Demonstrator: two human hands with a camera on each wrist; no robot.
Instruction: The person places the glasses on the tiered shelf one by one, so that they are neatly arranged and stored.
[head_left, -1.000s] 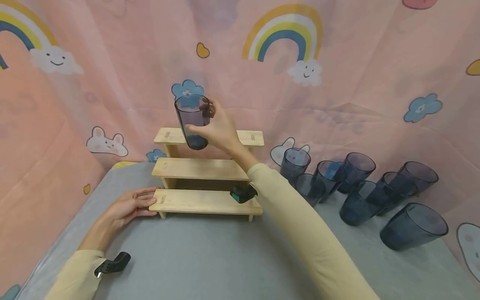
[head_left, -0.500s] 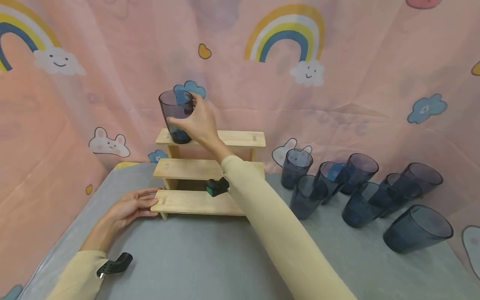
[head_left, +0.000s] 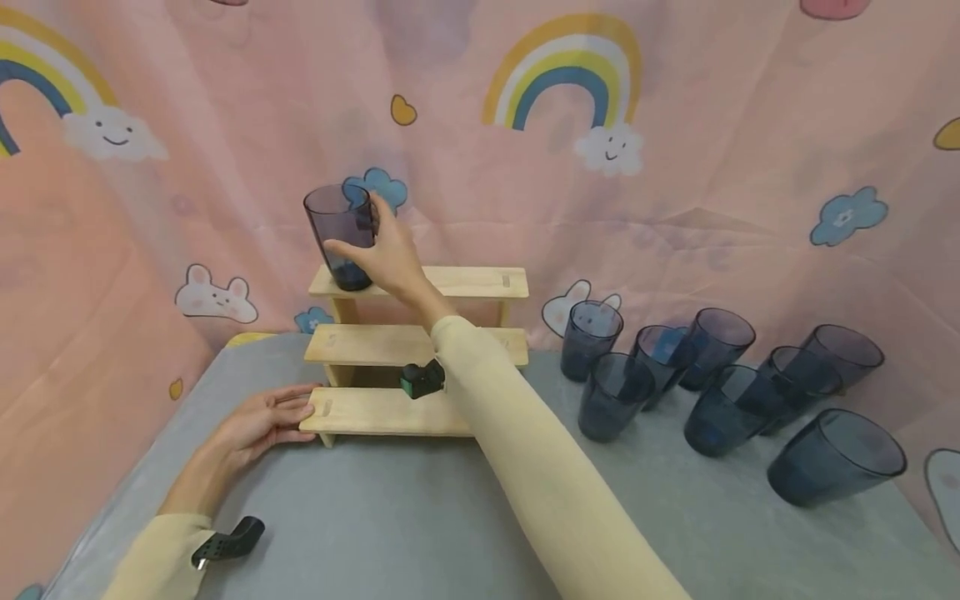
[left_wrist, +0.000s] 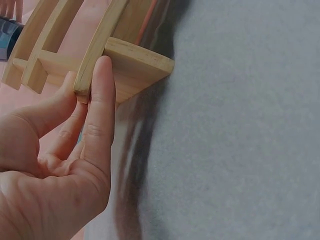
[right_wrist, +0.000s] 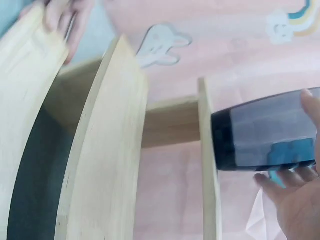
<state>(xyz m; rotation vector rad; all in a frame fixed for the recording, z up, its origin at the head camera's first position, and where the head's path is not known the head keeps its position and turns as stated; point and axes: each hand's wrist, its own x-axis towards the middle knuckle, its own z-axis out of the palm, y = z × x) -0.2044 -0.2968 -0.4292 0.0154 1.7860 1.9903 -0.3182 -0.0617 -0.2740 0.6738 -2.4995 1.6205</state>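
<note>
A tinted, see-through purple-blue drinking glass [head_left: 341, 237] stands upright at the left end of the top step of a three-step wooden shelf [head_left: 420, 343]. In the right wrist view the base of this glass [right_wrist: 270, 132] meets the top board, or nearly so. My right hand [head_left: 390, 258] grips the glass from its right side, thumb in front and fingers behind. At the lowest step's left end, my left hand [head_left: 258, 423] pinches the board edge. The left wrist view shows the thumb and forefinger of that hand [left_wrist: 65, 165] on opposite faces of the board.
Several matching glasses [head_left: 615, 396] stand on the grey cloth-covered table [head_left: 360, 525], right of the shelf. Some overlap in view. A pink patterned curtain [head_left: 465, 192] hangs behind the shelf and along the left side. Each wrist wears a black device [head_left: 228, 540].
My right hand has carried the glass leftward and down, from above the top step to its left end. My left hand stays on the lowest step.
</note>
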